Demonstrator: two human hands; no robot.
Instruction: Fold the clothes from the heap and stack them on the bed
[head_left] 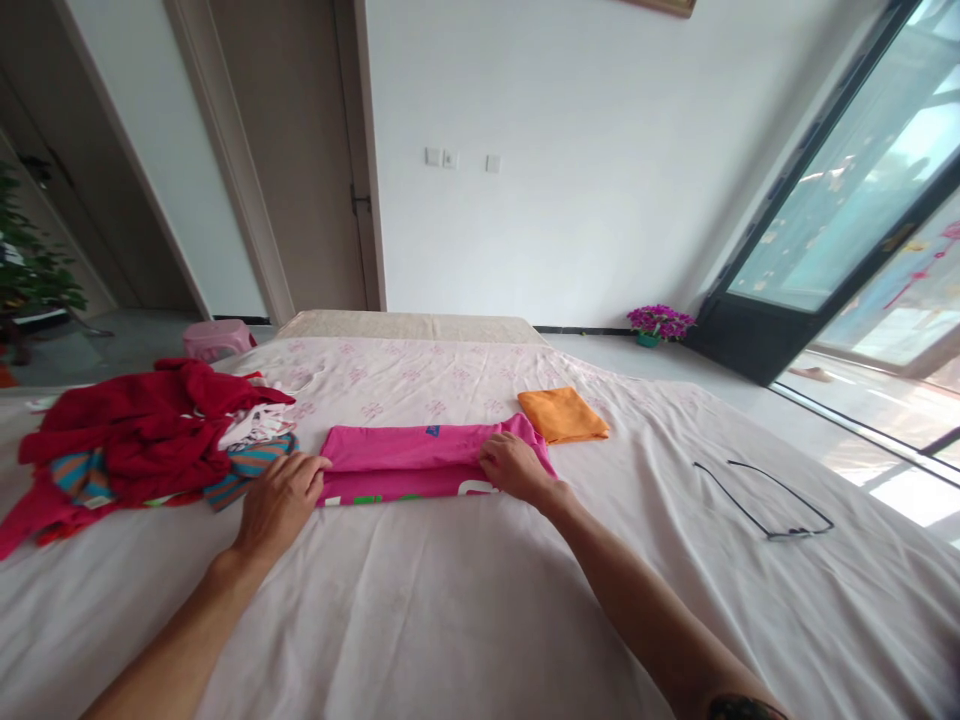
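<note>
A pink garment (420,450), folded into a long flat strip, lies in front of me on the bed sheet. White and green print shows along its near edge and a small blue mark near its far edge. My left hand (277,500) has its fingers closed on the strip's left end. My right hand (517,468) grips the fabric near the right end with curled fingers, the fingertips partly hidden. Beyond my right hand, an orange folded cloth (564,415) lies close to the strip's right end.
A heap of red clothes (150,430), with striped and white pieces, lies left of my left hand. Black-framed glasses (795,530) rest on the pale sheet (420,610) at the right. Behind stand a pink stool (219,338) and purple flowers (660,322).
</note>
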